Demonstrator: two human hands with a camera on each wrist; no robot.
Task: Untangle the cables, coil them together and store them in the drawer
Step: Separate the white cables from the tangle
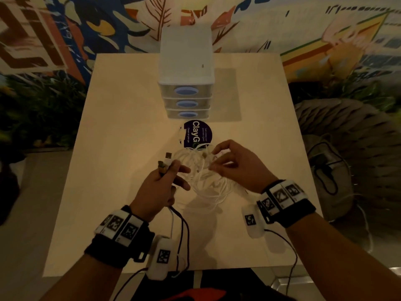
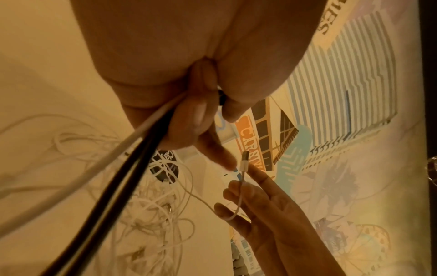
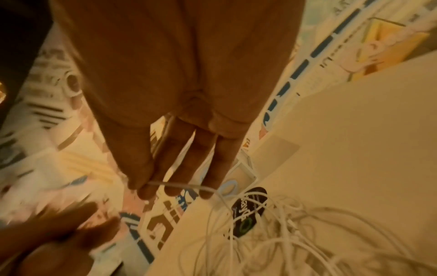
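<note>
A tangle of white cables (image 1: 201, 172) lies on the table (image 1: 121, 131) between both hands, partly over a round dark sticker (image 1: 195, 133). The left hand (image 1: 158, 185) grips several plug ends and a black cable (image 1: 184, 231). The right hand (image 1: 234, 164) pinches one thin white strand. Behind stands the three-drawer unit (image 1: 186, 83), all drawers closed.
</note>
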